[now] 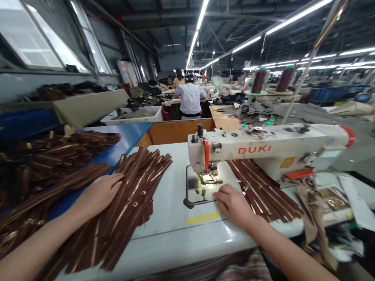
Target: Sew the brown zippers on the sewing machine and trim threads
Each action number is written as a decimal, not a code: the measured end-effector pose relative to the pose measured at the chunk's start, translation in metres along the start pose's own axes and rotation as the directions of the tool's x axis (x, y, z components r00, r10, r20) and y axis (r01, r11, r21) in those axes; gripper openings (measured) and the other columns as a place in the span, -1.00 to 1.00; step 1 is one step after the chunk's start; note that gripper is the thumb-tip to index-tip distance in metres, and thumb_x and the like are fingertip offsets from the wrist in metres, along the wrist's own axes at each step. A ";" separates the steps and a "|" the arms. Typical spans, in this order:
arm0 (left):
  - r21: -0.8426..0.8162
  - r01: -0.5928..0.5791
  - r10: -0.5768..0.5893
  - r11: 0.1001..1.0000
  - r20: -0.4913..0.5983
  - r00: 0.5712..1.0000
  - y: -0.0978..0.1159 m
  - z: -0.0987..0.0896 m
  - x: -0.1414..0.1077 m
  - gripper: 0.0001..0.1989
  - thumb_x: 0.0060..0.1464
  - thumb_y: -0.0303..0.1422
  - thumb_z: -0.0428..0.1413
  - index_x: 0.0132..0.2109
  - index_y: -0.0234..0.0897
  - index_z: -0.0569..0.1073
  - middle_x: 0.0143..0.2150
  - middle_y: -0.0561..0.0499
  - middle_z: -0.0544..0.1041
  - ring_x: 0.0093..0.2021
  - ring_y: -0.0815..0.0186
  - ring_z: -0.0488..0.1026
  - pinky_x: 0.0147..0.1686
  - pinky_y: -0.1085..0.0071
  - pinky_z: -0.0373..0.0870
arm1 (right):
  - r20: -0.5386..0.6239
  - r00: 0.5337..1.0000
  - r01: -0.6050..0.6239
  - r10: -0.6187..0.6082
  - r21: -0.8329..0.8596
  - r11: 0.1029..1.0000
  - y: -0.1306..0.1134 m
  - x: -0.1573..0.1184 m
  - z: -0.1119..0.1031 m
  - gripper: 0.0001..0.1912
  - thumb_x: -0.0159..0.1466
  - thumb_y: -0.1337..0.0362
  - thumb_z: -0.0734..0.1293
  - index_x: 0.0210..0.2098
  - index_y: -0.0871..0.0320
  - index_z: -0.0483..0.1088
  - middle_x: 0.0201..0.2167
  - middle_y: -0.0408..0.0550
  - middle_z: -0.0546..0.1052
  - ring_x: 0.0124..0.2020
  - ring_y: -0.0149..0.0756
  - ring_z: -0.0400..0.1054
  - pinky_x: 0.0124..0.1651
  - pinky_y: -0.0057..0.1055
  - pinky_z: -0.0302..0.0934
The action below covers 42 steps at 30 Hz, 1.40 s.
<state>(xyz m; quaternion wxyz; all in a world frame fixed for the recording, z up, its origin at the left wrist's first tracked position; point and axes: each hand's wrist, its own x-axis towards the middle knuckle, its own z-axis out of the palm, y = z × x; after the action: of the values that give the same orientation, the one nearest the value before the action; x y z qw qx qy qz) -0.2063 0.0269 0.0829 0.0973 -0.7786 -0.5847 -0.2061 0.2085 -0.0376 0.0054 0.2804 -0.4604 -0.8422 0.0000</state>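
My left hand lies at the left edge of a pile of brown zippers, its fingers closed against the strips; the fingertips are partly hidden. The zippers have gold teeth and small metal pulls. On the plate of the sewing machine, my right hand is closed, with bent fingers just in front of the presser foot. Anything between those fingers is hidden or too small to make out. A second batch of brown zippers lies under the machine arm, right of my right hand.
More brown zippers cover a blue surface at left. Thread cones stand behind the machine. Beige fabric strips hang at right. A person in a light shirt sits ahead, beyond a wooden panel.
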 end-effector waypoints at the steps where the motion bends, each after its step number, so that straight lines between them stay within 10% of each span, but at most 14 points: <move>1: 0.000 -0.010 0.010 1.000 -0.026 1.000 -0.001 0.002 0.000 -0.71 0.05 -0.20 -0.10 -0.31 -0.17 0.48 -0.24 -0.02 0.61 -0.10 0.02 0.52 0.01 0.01 0.39 | -0.036 0.998 -0.049 0.048 -0.025 0.998 0.004 -0.005 -0.007 -0.78 0.28 0.44 0.19 -0.24 0.18 0.47 -0.36 0.00 0.44 -0.28 -0.24 0.30 -0.20 -0.37 0.22; 5: -0.023 -0.138 0.135 0.990 -0.101 0.986 0.029 0.007 -0.002 -0.68 0.14 -0.17 -0.15 -0.22 -0.11 0.47 -0.11 -0.08 0.57 0.04 -0.04 0.44 0.12 -0.05 0.30 | -0.131 0.946 -0.321 0.296 -0.254 0.912 0.029 -0.017 -0.036 -0.78 0.28 0.35 0.22 -0.12 0.21 0.42 -0.24 0.08 0.46 -0.20 -0.14 0.33 -0.15 -0.28 0.24; 9: -0.008 -0.379 0.375 0.925 -0.127 0.918 0.095 0.025 -0.015 -0.65 0.22 -0.24 -0.15 -0.10 -0.23 0.49 -0.02 -0.14 0.54 0.02 0.05 0.47 0.02 0.06 0.44 | 0.009 0.853 -0.471 0.521 -0.417 0.778 0.049 -0.011 -0.050 -0.87 0.23 0.37 0.27 -0.25 0.27 0.41 -0.29 0.16 0.50 -0.23 -0.06 0.39 -0.27 -0.31 0.21; 13: -0.068 -0.529 0.522 0.846 -0.094 0.847 0.146 0.042 -0.033 -0.68 0.22 -0.35 -0.12 -0.09 -0.23 0.52 0.00 -0.11 0.54 0.01 0.14 0.48 -0.04 0.18 0.51 | 0.049 0.783 -0.595 0.620 -0.228 0.771 0.060 -0.001 -0.052 -0.91 0.20 0.42 0.26 -0.31 0.22 0.39 -0.35 0.08 0.54 -0.31 -0.16 0.44 -0.32 -0.39 0.16; 19: -0.279 -0.496 0.504 0.822 -0.048 0.862 0.170 0.044 -0.049 -0.69 0.21 -0.36 -0.09 -0.09 -0.22 0.53 -0.01 -0.08 0.55 -0.03 0.19 0.51 -0.04 0.27 0.51 | 0.035 0.699 -0.714 0.715 0.103 0.693 0.075 0.006 -0.068 -0.93 0.16 0.40 0.23 -0.42 0.13 0.31 -0.56 -0.13 0.49 -0.47 -0.27 0.43 -0.41 -0.42 0.19; 23: -0.574 -0.254 0.375 0.779 0.101 0.922 0.188 0.050 -0.052 -0.73 0.18 -0.34 -0.01 -0.06 -0.14 0.53 -0.02 -0.02 0.57 -0.03 0.22 0.51 0.01 0.26 0.47 | 0.194 0.517 -0.569 0.834 0.805 0.167 0.060 0.010 -0.080 -0.87 0.11 0.41 0.30 -0.43 0.11 0.23 -0.62 -0.22 0.46 -0.56 -0.35 0.42 -0.47 -0.47 0.27; 27: -0.821 0.275 0.226 0.500 0.431 0.874 0.231 0.057 -0.047 -0.70 0.13 -0.27 0.03 -0.02 -0.22 0.50 -0.02 -0.10 0.56 -0.01 0.16 0.49 0.05 0.19 0.40 | 0.414 0.475 -0.282 0.776 0.908 -0.311 0.020 0.004 -0.077 -0.74 0.00 0.43 0.45 -0.34 0.17 0.34 -0.49 -0.13 0.56 -0.51 -0.40 0.45 -0.44 -0.53 0.33; 31: -0.800 0.593 0.281 0.088 0.591 0.756 0.281 0.063 -0.041 -0.63 -0.04 -0.21 0.18 -0.12 -0.35 0.45 -0.15 -0.15 0.57 -0.09 0.14 0.50 -0.07 0.29 0.40 | 0.508 0.492 -0.174 0.707 0.853 -0.491 -0.018 -0.008 -0.057 -0.65 -0.07 0.42 0.53 -0.31 0.19 0.40 -0.39 -0.08 0.59 -0.47 -0.40 0.46 -0.48 -0.57 0.31; 34: -0.688 0.726 0.305 -0.019 0.688 0.659 0.301 0.067 -0.042 -0.71 -0.01 -0.20 0.14 -0.24 -0.34 0.37 -0.44 -0.02 0.52 -0.41 0.27 0.50 -0.38 0.40 0.38 | 0.531 0.516 -0.123 0.673 0.823 -0.555 -0.028 -0.015 -0.043 -0.69 -0.07 0.43 0.53 -0.34 0.19 0.43 -0.34 -0.07 0.60 -0.49 -0.43 0.43 -0.46 -0.56 0.32; 36: -0.675 0.737 0.262 0.042 0.719 0.644 0.301 0.066 -0.043 -0.80 0.07 -0.25 0.03 -0.27 -0.32 0.32 -0.56 0.07 0.43 -0.59 0.36 0.41 -0.53 0.47 0.28 | 0.529 0.546 -0.114 0.649 0.815 -0.569 -0.027 -0.018 -0.038 -0.74 -0.05 0.43 0.51 -0.36 0.20 0.45 -0.32 -0.04 0.60 -0.46 -0.44 0.43 -0.38 -0.55 0.33; 38: -0.743 0.623 0.204 0.244 0.668 0.716 0.293 0.062 -0.043 -0.82 0.16 -0.30 -0.07 -0.30 -0.32 0.32 -0.59 0.09 0.39 -0.65 0.40 0.35 -0.58 0.49 0.23 | 0.529 0.558 -0.136 0.640 0.819 -0.558 -0.024 -0.022 -0.036 -0.77 -0.04 0.44 0.49 -0.36 0.21 0.46 -0.33 -0.03 0.59 -0.40 -0.42 0.45 -0.29 -0.54 0.34; 42: -0.602 -0.030 0.279 0.798 0.324 0.904 0.272 0.048 -0.042 -0.73 0.16 -0.50 -0.10 -0.07 -0.31 0.43 -0.43 -0.01 0.49 -0.46 0.29 0.46 -0.43 0.40 0.37 | 0.601 0.547 -0.249 0.583 0.781 -0.573 -0.026 -0.030 -0.034 -0.73 -0.02 0.40 0.49 -0.29 0.21 0.48 -0.32 -0.07 0.58 -0.32 -0.39 0.46 -0.20 -0.48 0.33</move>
<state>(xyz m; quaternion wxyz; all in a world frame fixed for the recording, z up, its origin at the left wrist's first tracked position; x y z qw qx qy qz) 0.0525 -0.0712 0.0460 -0.2502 -0.8416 -0.4329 -0.2044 0.2166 -0.0846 0.0266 0.5672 -0.3846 -0.1338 0.7159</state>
